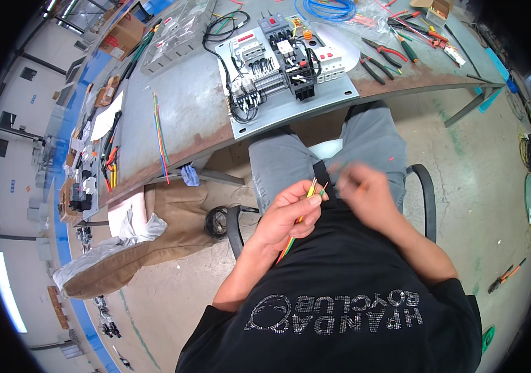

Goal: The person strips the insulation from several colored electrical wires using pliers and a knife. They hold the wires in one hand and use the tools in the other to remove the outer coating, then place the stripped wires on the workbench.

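Observation:
My left hand [289, 216] is closed round a small bunch of thin insulated wires [286, 248], yellow, green and red, held in front of my chest. Their upper ends stick out past the thumb and fingertips, and some show bare copper. Close by on the right is my right hand [368, 194], raised and smeared by motion. Its fingers cannot be made out, nor whether anything is in them. A tiny red piece [391, 159] shows against my right trouser leg.
Ahead, a metal workbench [197, 118] carries a mounting plate [334, 93] with wired electrical components. Pliers [374, 67] lie right of it, loose coloured wires [160, 133] left. A person in brown trousers [172, 214] sits at my left. A chair armrest [427, 199] stands at my right.

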Tool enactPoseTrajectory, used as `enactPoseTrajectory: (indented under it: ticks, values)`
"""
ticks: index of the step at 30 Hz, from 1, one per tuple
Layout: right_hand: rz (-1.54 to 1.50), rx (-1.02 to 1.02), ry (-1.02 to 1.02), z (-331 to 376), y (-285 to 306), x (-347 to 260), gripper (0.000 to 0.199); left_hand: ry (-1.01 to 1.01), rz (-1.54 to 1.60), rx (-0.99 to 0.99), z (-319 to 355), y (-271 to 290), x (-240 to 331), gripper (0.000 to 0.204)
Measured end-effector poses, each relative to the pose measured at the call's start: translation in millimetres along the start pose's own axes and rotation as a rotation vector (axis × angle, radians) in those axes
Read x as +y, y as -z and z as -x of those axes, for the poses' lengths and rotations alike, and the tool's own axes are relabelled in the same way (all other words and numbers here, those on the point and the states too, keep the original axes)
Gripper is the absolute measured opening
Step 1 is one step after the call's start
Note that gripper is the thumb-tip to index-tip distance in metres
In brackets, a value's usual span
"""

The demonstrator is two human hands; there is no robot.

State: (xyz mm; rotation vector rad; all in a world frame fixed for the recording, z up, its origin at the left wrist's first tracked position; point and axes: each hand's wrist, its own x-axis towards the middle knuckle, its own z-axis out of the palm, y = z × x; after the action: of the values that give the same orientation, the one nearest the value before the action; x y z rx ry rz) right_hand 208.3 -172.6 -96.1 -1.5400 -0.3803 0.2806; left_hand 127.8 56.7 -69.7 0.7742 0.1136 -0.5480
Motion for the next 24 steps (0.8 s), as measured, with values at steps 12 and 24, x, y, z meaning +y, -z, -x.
enactPoseTrajectory:
  ticks: [12, 24]
  values:
    - [-0.115, 0.026, -0.193, -41.1, 57.7, -17.8, 0.039, 0.045, 0.086, -0.011, -11.1, 19.4, 3.8, 0.022]
    - [0.641, 0.234, 0.031, -172.9, 179.9, -30.4, 0.045, 0.087, 0.420, 0.192, -25.1, 94.9, 4.5, 0.037]
